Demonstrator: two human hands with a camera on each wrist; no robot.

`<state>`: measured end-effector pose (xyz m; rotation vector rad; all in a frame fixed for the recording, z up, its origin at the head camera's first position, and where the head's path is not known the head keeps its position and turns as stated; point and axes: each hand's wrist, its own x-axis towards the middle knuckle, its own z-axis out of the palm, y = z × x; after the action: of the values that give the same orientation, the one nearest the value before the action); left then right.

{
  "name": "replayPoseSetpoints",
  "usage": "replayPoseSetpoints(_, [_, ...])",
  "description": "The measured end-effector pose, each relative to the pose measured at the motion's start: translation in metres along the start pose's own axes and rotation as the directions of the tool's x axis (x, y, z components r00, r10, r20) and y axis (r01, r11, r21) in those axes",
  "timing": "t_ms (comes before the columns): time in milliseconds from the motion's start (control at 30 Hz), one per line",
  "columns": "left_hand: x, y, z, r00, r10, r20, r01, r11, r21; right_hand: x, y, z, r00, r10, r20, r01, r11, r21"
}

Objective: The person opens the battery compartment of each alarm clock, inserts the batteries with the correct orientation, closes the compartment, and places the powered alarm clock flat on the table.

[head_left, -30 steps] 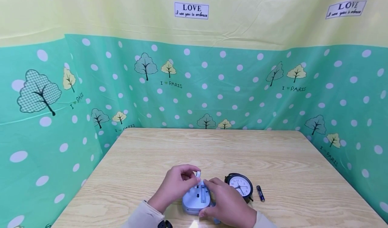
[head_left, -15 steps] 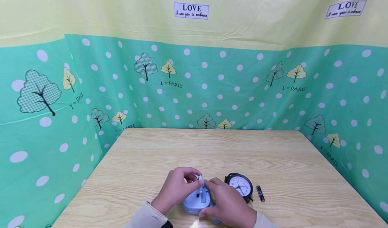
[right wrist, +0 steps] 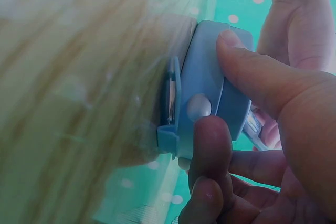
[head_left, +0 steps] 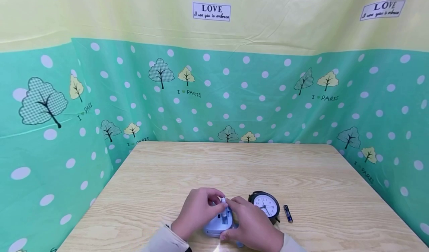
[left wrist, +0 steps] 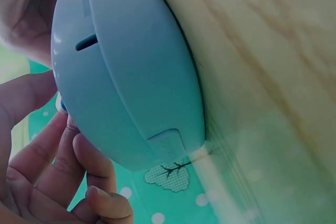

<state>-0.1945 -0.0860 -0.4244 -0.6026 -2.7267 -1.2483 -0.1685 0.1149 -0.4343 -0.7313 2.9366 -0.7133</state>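
Note:
A light blue rounded device lies on the table with its battery slot facing up. My left hand pinches a pale battery between thumb and forefinger, tilted over the slot. In the right wrist view, that battery shows beyond the device. My right hand grips the device by its right side, thumb on one edge and fingers on the other. In the left wrist view, the device's curved side hides most of the slot.
A black round alarm clock sits just right of my right hand. Beyond it lies a dark blue battery. A flat light blue piece peeks out below my right hand. A patterned curtain surrounds the wooden table.
My left hand has moved slightly right and down with the battery, from the slot's upper left to right over it. The right hand and the device have stayed in place.

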Motion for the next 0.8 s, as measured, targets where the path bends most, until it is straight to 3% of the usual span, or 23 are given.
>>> replayPoseSetpoints(267, [-0.0016,0.0046,0.0019,0.999,0.009,0.034,-0.011,0.998,0.06,-0.001,0.0002,-0.0004,1.0,-0.015,-0.011,0.015,1.0,0.004])
replayPoseSetpoints(800, [-0.0036,0.0082,0.0052,0.998,0.06,0.011,-0.061,0.976,0.207,-0.0003,0.0002,0.0,1.0,-0.009,-0.003,0.009,1.0,0.01])
